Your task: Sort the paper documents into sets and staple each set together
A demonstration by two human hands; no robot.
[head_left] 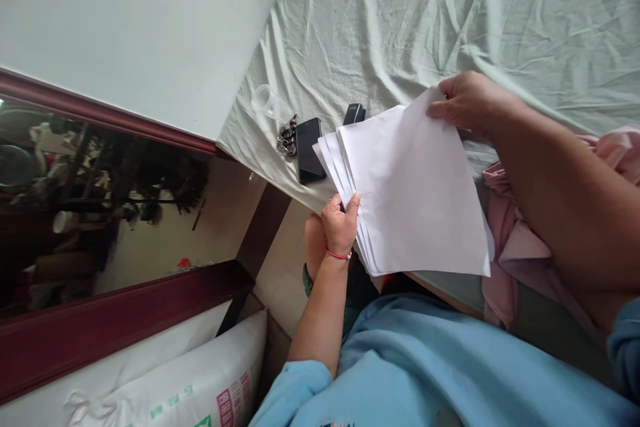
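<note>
Several sheets [415, 200], near a phone [310, 147], we are gripping: our left fingers [354, 203] are pinching the side edge, our right fingers [440, 109] the far corner

Home interior, prob. a bedrm: wrinkled pale-green sheet [410, 20] fills upper R of frame, pink cloth [523, 250] at R, phone [310, 153] & keys [287, 139] near ctr. Mid-L, dark-red wood-framed glass [145, 233] w/ household clutter [55, 147] showing in it; btm L, printed white sack [200, 373]; tiled floor [283, 263], lower ctr.
</note>
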